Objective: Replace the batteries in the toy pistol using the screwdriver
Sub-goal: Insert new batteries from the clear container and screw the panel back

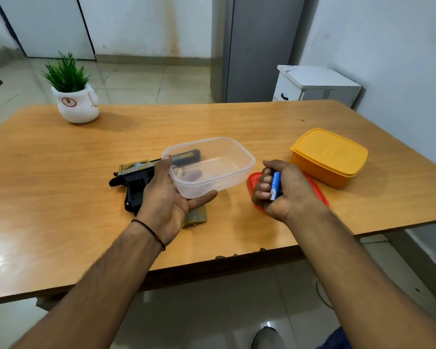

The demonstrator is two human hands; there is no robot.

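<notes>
Centre frame: the left grip [163, 195], fingers wide, props the clear tub [212, 165]; the right grip [280, 192] clenches a small blue pack [275, 185].

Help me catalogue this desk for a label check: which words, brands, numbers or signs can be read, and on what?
Nothing here reads clearly.
Plant pot: round brown emblem, too blurred to read.
Blue packet in the right hand: small red-and-white round sign, print too small to read.
Yellow box: faint raised marks on the lid, unreadable.
</notes>
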